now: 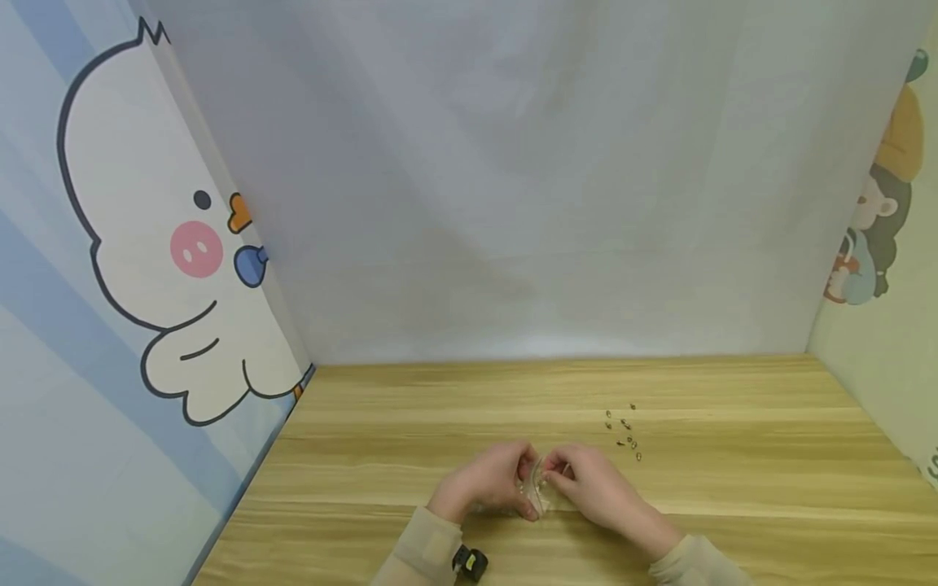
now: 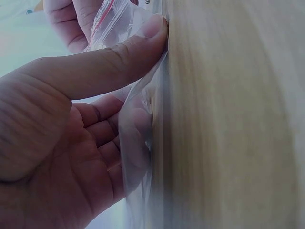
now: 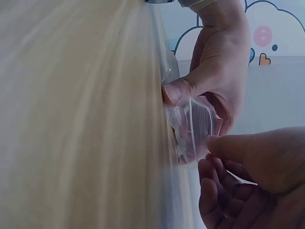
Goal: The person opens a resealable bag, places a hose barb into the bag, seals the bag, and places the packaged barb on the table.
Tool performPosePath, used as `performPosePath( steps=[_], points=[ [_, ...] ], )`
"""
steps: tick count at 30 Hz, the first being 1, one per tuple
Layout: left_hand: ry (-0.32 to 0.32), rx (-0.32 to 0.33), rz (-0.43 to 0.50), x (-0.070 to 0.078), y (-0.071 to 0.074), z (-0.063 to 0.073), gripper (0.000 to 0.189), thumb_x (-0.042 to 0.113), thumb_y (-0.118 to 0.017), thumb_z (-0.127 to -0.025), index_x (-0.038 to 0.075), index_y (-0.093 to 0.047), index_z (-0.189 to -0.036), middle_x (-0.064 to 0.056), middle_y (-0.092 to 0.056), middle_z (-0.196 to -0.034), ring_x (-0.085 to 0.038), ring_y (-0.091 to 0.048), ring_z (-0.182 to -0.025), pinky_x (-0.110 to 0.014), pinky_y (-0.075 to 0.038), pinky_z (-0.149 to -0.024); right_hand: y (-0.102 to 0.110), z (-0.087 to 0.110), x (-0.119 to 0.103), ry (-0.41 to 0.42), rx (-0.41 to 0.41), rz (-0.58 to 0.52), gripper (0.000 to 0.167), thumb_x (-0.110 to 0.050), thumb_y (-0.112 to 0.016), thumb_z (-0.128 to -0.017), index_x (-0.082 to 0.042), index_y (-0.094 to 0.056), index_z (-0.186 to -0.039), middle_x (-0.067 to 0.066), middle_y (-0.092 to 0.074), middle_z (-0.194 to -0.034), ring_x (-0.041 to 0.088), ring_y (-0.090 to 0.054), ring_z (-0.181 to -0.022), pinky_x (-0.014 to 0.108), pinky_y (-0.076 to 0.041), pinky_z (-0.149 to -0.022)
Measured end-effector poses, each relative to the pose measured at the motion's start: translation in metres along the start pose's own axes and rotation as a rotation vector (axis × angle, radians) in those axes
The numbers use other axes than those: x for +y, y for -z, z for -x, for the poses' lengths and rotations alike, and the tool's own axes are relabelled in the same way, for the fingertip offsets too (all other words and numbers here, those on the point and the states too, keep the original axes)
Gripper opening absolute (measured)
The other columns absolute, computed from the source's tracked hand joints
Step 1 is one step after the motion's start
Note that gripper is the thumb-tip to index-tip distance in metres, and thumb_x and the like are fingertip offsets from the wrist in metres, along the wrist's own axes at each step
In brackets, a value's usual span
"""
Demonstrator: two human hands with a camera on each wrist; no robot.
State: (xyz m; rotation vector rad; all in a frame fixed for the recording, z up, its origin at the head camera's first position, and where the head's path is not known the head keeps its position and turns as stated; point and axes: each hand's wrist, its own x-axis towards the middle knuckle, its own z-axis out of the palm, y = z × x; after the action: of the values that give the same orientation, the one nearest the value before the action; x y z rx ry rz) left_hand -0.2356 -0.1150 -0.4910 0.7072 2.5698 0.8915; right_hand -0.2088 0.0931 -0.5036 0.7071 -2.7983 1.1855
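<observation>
A clear plastic zip bag [image 3: 193, 126] with a red line along its seal lies low over the table between both hands. My left hand [image 1: 489, 482] grips the bag [image 1: 537, 495] from the left side. In the left wrist view, the left thumb [image 2: 119, 62] presses on the plastic, and the other fingers show behind and through it. My right hand [image 1: 597, 487] pinches the ribbed mouth of the bag between thumb and forefinger, as the right wrist view shows. The bag's mouth bulges apart a little between the hands.
Several small metal pieces [image 1: 628, 439] lie scattered on the wooden table [image 1: 366, 439], beyond the right hand. A small black device [image 1: 470, 562] sits by the left wrist. A pale curtain [image 1: 550, 203] hangs behind the table, with printed cartoon walls [image 1: 124, 268] at the sides.
</observation>
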Motion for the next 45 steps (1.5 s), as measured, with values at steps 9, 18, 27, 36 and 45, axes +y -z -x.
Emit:
performPosePath(
  steps=[9,18,27,36,45],
  points=[
    [0.005,0.003,-0.004,0.003,0.002,0.001,0.062,0.009,-0.104,-0.066,0.01,-0.064,-0.114,0.005,-0.057,-0.09,-0.006,-0.051,-0.076,-0.024,-0.047,-0.072,0.0,-0.001,0.0,0.003,-0.01,-0.013,0.006,-0.009,-0.08,-0.095,-0.014,-0.076,-0.095,-0.009,-0.066,-0.089,0.004,-0.057,-0.078,0.026,-0.051,-0.07],
    [0.0,0.009,-0.01,0.002,0.001,0.0,0.062,0.009,-0.104,-0.065,0.011,-0.064,-0.113,0.005,-0.057,-0.089,-0.005,-0.049,-0.075,-0.023,-0.047,-0.07,0.001,-0.002,-0.001,0.01,-0.021,-0.012,0.006,-0.01,-0.081,-0.094,-0.014,-0.076,-0.095,-0.009,-0.065,-0.088,0.004,-0.057,-0.077,0.025,-0.051,-0.069],
    [0.028,0.018,0.026,0.001,0.001,0.001,0.064,0.007,-0.104,-0.064,0.011,-0.065,-0.115,0.006,-0.058,-0.091,-0.007,-0.053,-0.077,-0.024,-0.049,-0.072,0.007,-0.004,0.006,0.061,-0.063,-0.083,0.004,-0.013,-0.078,-0.097,-0.014,-0.077,-0.1,-0.01,-0.07,-0.094,0.004,-0.062,-0.082,0.027,-0.054,-0.075],
    [0.025,0.021,0.021,0.003,-0.001,0.002,0.066,0.006,-0.104,-0.063,0.01,-0.065,-0.116,0.006,-0.058,-0.091,-0.006,-0.053,-0.077,-0.024,-0.049,-0.072,0.022,-0.002,0.023,0.081,-0.113,-0.155,0.012,-0.015,-0.076,-0.1,-0.008,-0.077,-0.11,-0.007,-0.072,-0.096,0.006,-0.065,-0.081,0.027,-0.055,-0.073],
    [0.02,0.022,0.008,0.002,-0.001,0.002,0.066,0.008,-0.104,-0.063,0.009,-0.065,-0.116,0.006,-0.057,-0.091,-0.005,-0.052,-0.077,-0.023,-0.048,-0.072,0.043,0.006,0.044,0.047,-0.127,-0.185,0.015,-0.013,-0.073,-0.101,-0.005,-0.075,-0.113,-0.004,-0.071,-0.098,0.007,-0.064,-0.083,0.028,-0.055,-0.074]
  ],
)
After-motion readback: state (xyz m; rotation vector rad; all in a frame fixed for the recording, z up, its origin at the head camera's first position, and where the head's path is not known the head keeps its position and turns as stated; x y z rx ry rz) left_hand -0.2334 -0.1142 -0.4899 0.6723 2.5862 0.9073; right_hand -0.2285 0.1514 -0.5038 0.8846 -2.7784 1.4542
